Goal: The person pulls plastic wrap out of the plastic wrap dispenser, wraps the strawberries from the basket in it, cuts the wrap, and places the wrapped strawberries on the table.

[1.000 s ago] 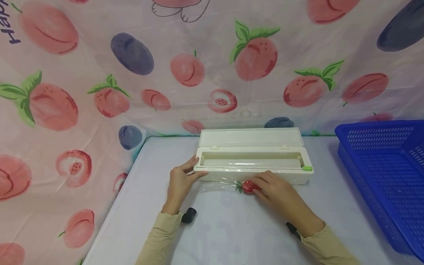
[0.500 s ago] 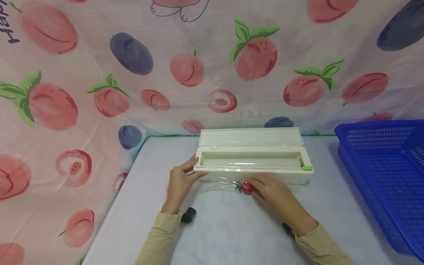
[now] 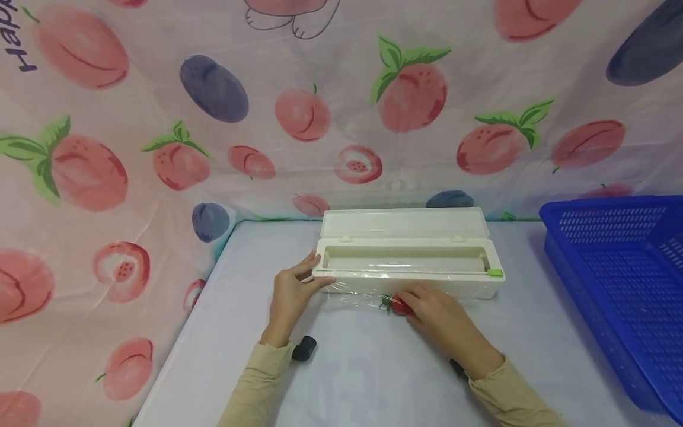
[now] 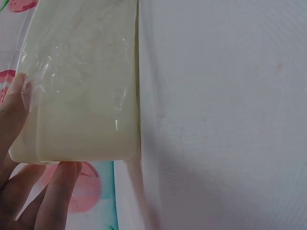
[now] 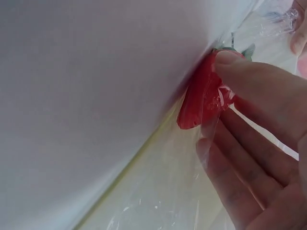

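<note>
Beige long sleeves (image 3: 251,385) cover both arms, with small black wrist devices (image 3: 305,347).

A red strawberry (image 3: 397,305) lies under clear film (image 3: 352,295) beside the open white dispenser (image 3: 408,261).

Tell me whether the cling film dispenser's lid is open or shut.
Open. The lid of the white dispenser is swung back behind the box, so the trough inside shows, with film drawn over its front edge.

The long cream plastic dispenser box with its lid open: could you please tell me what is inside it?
Inside the long cream plastic dispenser box lies a roll of clear film; its core and ends are hidden.
</note>
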Motion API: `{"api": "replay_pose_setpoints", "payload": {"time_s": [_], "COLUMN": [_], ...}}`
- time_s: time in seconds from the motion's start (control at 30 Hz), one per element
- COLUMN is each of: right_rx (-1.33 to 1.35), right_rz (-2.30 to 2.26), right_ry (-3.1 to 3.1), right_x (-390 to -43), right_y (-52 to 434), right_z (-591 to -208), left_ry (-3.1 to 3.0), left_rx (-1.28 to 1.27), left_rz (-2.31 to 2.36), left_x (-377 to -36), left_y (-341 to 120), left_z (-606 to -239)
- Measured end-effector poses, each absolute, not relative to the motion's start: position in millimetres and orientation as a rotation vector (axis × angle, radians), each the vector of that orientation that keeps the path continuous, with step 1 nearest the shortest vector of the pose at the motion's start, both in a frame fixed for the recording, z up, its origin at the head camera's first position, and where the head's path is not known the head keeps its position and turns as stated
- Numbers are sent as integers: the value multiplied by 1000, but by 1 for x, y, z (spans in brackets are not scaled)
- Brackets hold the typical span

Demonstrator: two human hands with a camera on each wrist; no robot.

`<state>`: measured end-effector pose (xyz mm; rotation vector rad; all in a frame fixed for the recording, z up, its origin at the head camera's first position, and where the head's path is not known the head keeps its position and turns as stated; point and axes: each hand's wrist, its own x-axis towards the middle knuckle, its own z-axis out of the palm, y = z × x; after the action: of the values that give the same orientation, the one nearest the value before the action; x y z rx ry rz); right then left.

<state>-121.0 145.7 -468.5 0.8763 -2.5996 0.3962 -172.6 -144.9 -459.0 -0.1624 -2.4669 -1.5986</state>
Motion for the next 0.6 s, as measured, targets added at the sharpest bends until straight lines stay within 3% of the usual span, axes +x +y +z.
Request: {"api": "replay_pose_setpoints", "payload": {"time_s": [0.6], "right_rx": [829], "right_rz": [297], "right_ry": [-2560], "right_x": [-121], "right_y": [136], "right_z": [-470], "left_ry": [-2464], "left_rx": [-165], "left_rz": [-1610], "left_x": [-172], "left_y": [-145], "left_z": [-460]}}
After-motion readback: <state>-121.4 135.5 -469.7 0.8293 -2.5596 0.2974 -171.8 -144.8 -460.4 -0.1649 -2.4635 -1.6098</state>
